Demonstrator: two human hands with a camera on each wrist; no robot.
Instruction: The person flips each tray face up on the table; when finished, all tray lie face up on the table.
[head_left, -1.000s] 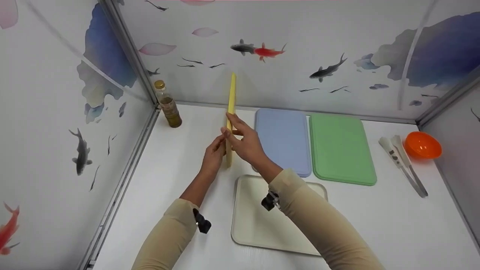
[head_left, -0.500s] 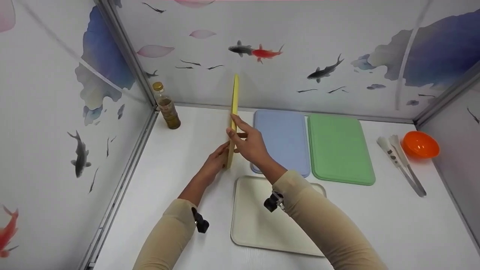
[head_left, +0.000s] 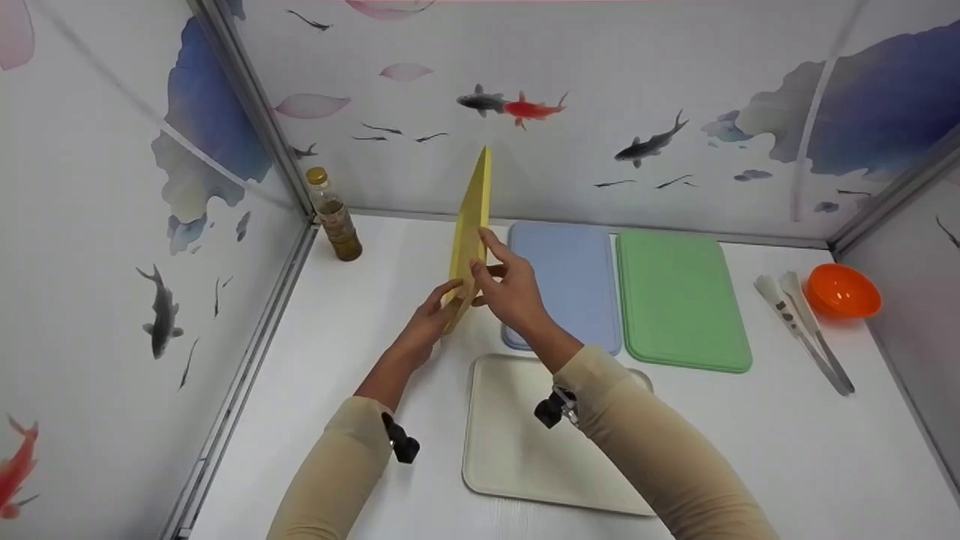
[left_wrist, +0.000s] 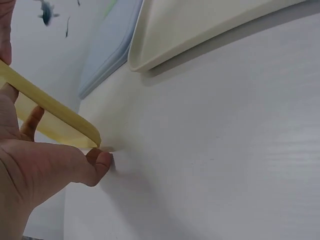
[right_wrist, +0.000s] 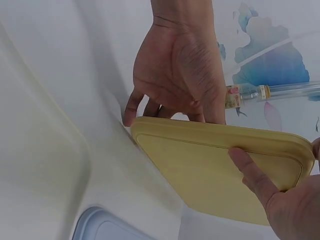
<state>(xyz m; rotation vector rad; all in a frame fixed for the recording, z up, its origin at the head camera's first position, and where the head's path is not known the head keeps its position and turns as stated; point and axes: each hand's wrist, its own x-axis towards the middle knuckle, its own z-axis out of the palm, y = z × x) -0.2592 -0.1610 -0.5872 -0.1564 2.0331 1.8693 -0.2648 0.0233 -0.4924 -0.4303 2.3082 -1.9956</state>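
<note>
Both hands hold a yellow cutting board (head_left: 471,240) tilted up on edge, its broad side now partly facing the head camera. The left hand (head_left: 426,328) grips its lower near corner; in the left wrist view, fingers (left_wrist: 31,122) lie against the board's face and another fingertip is under the corner. Higher on the right long edge, the right hand (head_left: 511,292) pinches the board, with one finger (right_wrist: 252,175) laid along its face in the right wrist view. The blue cutting board (head_left: 566,277) lies just right of the right hand.
A cream tray (head_left: 484,480) lies in front of the boards, partly under the right forearm. Beside the blue board is a green one (head_left: 686,300). An oil bottle (head_left: 339,225) stands back left; two tong-like utensils (head_left: 806,322) and an orange bowl (head_left: 844,291) are at right.
The yellow board has swung from edge-on to showing its broad face, its upper end shifting right. The right hand has moved slightly right with it; the left hand stays low on the board.
</note>
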